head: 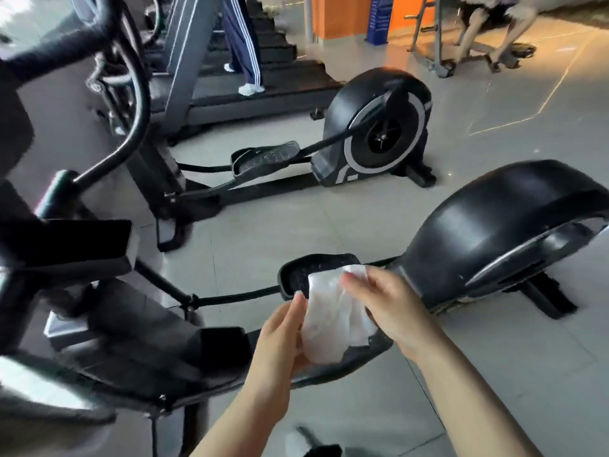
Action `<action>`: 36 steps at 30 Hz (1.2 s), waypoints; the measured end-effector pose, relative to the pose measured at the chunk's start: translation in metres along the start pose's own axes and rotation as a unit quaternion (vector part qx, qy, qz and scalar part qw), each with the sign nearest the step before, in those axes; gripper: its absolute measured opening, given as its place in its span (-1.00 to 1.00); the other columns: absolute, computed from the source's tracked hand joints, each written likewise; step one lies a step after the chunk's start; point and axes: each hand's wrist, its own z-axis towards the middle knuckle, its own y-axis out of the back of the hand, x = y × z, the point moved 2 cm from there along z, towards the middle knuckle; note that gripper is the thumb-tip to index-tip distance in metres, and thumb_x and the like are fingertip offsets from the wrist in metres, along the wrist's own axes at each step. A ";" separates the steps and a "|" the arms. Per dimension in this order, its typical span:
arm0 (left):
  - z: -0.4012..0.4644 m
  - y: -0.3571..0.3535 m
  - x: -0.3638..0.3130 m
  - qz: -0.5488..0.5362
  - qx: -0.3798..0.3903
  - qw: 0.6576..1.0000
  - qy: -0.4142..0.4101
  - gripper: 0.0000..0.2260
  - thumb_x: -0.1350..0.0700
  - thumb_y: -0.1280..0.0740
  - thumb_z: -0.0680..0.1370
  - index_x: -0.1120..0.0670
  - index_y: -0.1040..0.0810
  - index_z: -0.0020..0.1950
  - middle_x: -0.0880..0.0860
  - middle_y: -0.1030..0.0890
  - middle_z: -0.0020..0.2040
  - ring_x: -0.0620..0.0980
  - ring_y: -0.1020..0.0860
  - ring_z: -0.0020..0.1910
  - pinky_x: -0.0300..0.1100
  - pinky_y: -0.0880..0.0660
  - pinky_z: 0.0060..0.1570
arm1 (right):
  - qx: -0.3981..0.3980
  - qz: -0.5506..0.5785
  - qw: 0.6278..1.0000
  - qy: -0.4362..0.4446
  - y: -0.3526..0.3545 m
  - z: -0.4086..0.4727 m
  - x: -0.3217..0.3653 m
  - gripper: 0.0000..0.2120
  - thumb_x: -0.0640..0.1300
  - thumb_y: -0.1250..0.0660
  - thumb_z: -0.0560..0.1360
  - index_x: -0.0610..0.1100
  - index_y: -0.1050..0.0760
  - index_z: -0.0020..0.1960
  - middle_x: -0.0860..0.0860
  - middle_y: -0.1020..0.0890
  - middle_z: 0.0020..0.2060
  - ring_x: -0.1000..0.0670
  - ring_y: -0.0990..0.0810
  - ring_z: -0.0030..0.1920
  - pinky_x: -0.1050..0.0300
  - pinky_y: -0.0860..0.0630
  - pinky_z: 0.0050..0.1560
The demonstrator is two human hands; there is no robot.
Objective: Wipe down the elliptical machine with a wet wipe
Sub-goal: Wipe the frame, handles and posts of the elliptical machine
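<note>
Both hands, left hand (280, 338) and right hand (392, 305), hold the wet wipe (333, 318) between them.

Gym: ellipticals (375, 133), treadmill (230, 94), tiled floor (494, 133)

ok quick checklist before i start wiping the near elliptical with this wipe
1. Wipe in hand: ok. The wet wipe is held by both the left hand and the right hand.
2. Wipe spread flat for wiping: not ok. It hangs bunched and folded between the hands.
3. Wipe touching the machine: not ok. It is held up above the near pedal, not pressed to any surface.
4. Surfaces unobstructed: ok. Nothing rests on the pedal or the flywheel cover.
5. Wipe wet enough: cannot tell.
6. Nobody close by: ok. One person walks on the treadmill beyond the second elliptical.
</note>
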 end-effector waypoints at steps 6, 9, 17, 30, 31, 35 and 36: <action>0.034 0.017 -0.026 -0.032 -0.139 0.984 -0.106 -0.78 -0.15 -0.45 0.45 -0.01 -0.61 -0.10 0.05 -0.66 -0.07 -0.01 -0.61 -0.07 -0.05 -0.52 -0.01 | 0.067 -0.003 0.997 0.046 -0.017 0.048 0.018 -0.55 0.04 -0.20 0.59 -0.33 -0.36 -0.25 -0.03 -0.37 -0.43 0.06 -0.36 -0.35 0.14 -0.33 -0.22; 0.044 0.021 -0.039 0.006 -0.177 0.975 -0.135 -0.53 -0.36 -0.39 0.33 0.02 -0.65 -0.06 -0.07 -0.64 -0.05 -0.24 -0.57 -0.07 -0.24 -0.46 -0.01 | 0.093 -0.025 0.989 0.108 -0.031 0.065 0.029 -0.65 0.01 -0.23 0.58 -0.27 -0.58 -0.12 -0.05 -0.58 -0.38 0.00 -0.50 -0.32 0.13 -0.44 -0.19; 0.042 0.028 -0.038 -0.152 -0.330 0.914 -0.183 -0.76 0.08 -0.39 0.51 0.27 -0.63 -0.04 0.14 -0.70 -0.17 0.05 -0.68 -0.11 -0.14 -0.62 -0.02 | 0.278 0.071 0.950 0.121 -0.076 0.086 0.029 -0.77 -0.13 -0.25 0.60 0.02 -0.67 0.07 0.12 -0.71 -0.03 -0.04 -0.65 0.04 0.20 -0.56 0.04; 0.022 -0.067 -0.025 -0.316 -0.528 0.763 -0.197 -0.83 0.06 -0.40 0.37 0.04 -0.58 -0.43 0.11 -0.65 -0.26 -0.04 -0.66 -0.24 -0.26 -0.58 -0.21 | 0.539 0.023 0.827 0.158 -0.036 0.140 0.038 -0.72 -0.05 -0.25 0.46 -0.18 -0.61 -0.30 -0.23 -0.62 -0.35 -0.29 -0.60 -0.19 -0.25 -0.56 -0.08; 0.017 -0.072 -0.025 -0.322 -0.536 0.753 -0.203 -0.85 0.07 -0.39 0.37 0.05 -0.60 -0.40 0.13 -0.66 -0.25 -0.03 -0.66 -0.23 -0.25 -0.58 -0.20 | 0.574 0.014 0.806 0.141 -0.035 0.140 0.042 -0.74 -0.05 -0.28 0.43 -0.19 -0.62 -0.30 -0.23 -0.64 -0.34 -0.30 -0.61 -0.15 -0.27 -0.55 -0.01; -0.001 -0.088 -0.025 -0.320 -0.562 0.733 -0.208 -0.84 0.06 -0.41 0.37 0.15 -0.66 -0.22 0.17 -0.68 -0.16 0.03 -0.66 -0.13 -0.21 -0.59 -0.14 | 0.670 0.027 0.737 0.083 -0.032 0.138 0.052 -0.90 -0.23 -0.41 0.40 -0.24 -0.66 -0.25 -0.21 -0.69 -0.26 -0.14 -0.68 -0.15 -0.03 -0.62 0.05; -0.004 -0.093 -0.025 -0.320 -0.564 0.732 -0.208 -0.85 0.05 -0.41 0.37 0.13 -0.67 -0.22 0.17 -0.68 -0.15 0.04 -0.67 -0.11 -0.20 -0.59 -0.13 | 0.677 0.030 0.731 0.076 -0.030 0.138 0.053 -0.91 -0.31 -0.40 0.43 -0.28 -0.65 -0.23 -0.22 -0.69 -0.26 -0.11 -0.67 -0.18 0.03 -0.63 0.01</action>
